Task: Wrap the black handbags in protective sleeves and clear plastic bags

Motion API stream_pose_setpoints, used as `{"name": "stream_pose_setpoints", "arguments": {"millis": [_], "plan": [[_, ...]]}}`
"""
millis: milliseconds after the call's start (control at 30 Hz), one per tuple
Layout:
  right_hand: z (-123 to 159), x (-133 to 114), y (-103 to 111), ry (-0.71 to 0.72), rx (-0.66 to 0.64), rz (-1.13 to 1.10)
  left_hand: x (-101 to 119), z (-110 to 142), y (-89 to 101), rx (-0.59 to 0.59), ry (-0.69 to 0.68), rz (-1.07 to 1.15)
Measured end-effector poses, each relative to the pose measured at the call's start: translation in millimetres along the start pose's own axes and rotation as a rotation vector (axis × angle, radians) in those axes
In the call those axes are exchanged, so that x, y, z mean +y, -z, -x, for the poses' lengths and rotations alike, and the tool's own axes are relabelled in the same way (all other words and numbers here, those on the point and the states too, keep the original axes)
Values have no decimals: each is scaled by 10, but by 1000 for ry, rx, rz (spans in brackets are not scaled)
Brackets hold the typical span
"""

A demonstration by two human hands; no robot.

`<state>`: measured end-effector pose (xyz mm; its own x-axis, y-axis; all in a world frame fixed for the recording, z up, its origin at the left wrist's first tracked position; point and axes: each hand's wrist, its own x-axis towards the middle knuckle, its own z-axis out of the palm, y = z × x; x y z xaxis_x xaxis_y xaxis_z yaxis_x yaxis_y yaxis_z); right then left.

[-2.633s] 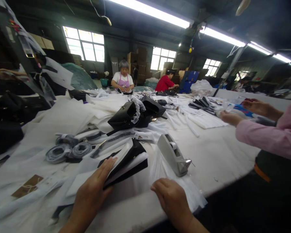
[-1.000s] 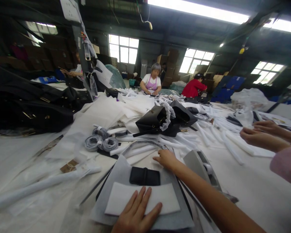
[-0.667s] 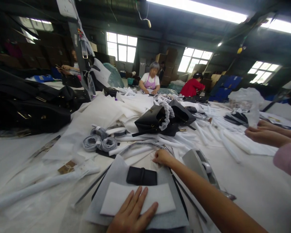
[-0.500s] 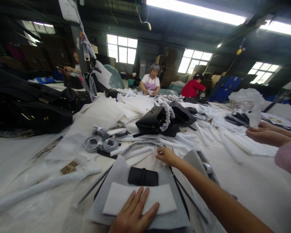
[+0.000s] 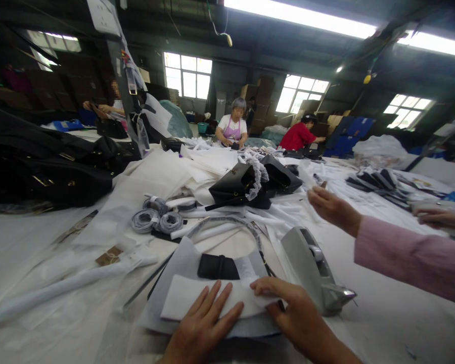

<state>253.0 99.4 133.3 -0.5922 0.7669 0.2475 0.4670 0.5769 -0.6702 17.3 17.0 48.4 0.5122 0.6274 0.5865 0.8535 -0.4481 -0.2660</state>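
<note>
My left hand [image 5: 205, 316] lies flat with fingers spread on a folded white foam sheet [image 5: 178, 298]. Under the foam is a grey-white tissue sheet [image 5: 159, 308], spread over a black handbag whose body is mostly hidden. The bag's plastic-wrapped handle [image 5: 227, 220] arches beyond it. Above the foam shows a black strap closure [image 5: 210, 267]. A thin translucent white sheet [image 5: 246, 268] covers that closure's right end. My right hand [image 5: 296, 308] pinches this thin sheet at the foam's right end, thumb lower than the fingers.
A grey tape dispenser [image 5: 307, 268] stands right of the bag. A co-worker's pink sleeve [image 5: 402, 253] and hand reach in from the right. Coiled wrapped straps [image 5: 157, 217], black handbags [image 5: 246, 184] and paper piles [image 5: 167, 172] lie beyond. More black bags [image 5: 49, 156] are heaped left.
My right hand has come back from beyond the bag to the foam's right end, drawing the thin sheet over the closure. My left hand stays on the foam. The co-worker's arm has reached further left.
</note>
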Motion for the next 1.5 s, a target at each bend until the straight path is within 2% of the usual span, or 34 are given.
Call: {"name": "stream_pose_setpoints", "arguments": {"millis": [133,267,367,467,533,667,800,867,967,1067,1200,1267,1333,1400,1500], "plan": [[363,121,-278,211,55,180,-2,24,-41,-32,-12,38],[476,303,-433,372,124,304,-26,25,-40,-144,-68,65],[484,359,-476,413,170,321,-51,-33,97,-283,-66,137],[479,359,-485,460,211,308,-39,-200,295,-420,-17,282],[479,364,-491,479,226,297,-10,-360,360,-431,40,357],[504,413,-524,466,239,291,11,-573,255,-358,134,444],[536,432,-546,455,223,248,-56,-462,173,-315,230,474],[535,408,-530,454,224,226,-74,-369,197,-328,163,537],[552,348,-477,476,252,230,-59,-287,208,-432,-11,620],[699,307,-449,502,337,278,-36,-260,146,-496,-21,600],[1084,311,-545,452,452,304,-42,-243,77,-497,-13,608],[1210,302,-638,429,425,312,-50,-240,74,-480,-16,617],[1221,271,-738,383,333,328,-55,-237,78,-460,-18,619],[1138,232,-830,298,242,343,-55,-234,78,-446,-18,615],[977,203,-938,231,230,386,-48,-230,73,-439,-24,604]]}}
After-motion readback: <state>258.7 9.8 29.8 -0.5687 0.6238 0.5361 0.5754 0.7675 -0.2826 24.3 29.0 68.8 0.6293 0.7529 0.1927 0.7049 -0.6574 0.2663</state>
